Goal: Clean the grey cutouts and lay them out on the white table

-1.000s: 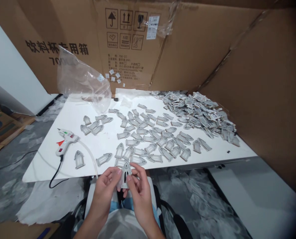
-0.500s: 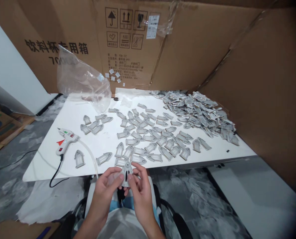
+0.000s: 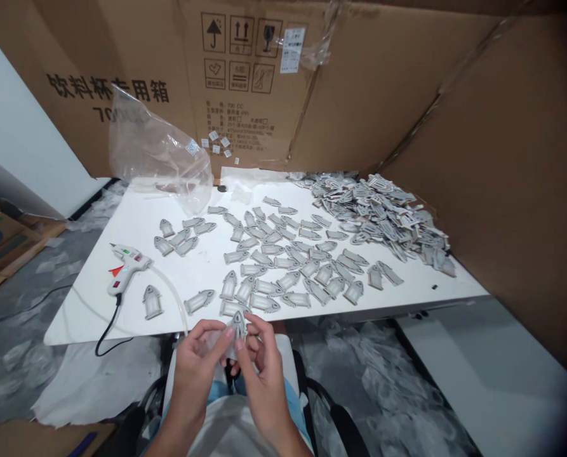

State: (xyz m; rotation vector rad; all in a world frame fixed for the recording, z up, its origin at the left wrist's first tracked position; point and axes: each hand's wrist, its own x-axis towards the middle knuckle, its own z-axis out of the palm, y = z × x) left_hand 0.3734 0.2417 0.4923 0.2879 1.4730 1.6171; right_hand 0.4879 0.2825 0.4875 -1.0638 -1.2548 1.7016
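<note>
A small grey pointed piece (image 3: 238,325) is held upright over the table's front edge, between both hands. My left hand (image 3: 202,349) grips its left side with thumb and fingers. On its right side, my right hand (image 3: 260,355) pinches the same piece. Just beyond the hands, many similar grey pieces (image 3: 287,280) lie spread over the white table (image 3: 121,231). A larger heap of them (image 3: 383,212) is piled at the back right. One single piece (image 3: 152,303) rests apart on the left, near the glue gun.
A white glue gun (image 3: 129,268) with a black cable lies on the table's left side. A clear plastic bag (image 3: 159,155) stands at the back left. Tall cardboard (image 3: 383,82) walls the table's back and right. Crumpled plastic (image 3: 383,381) covers the floor.
The held piece has shifted slightly left and turned, and its dark slot no longer shows plainly. Both hands have moved a little with it.
</note>
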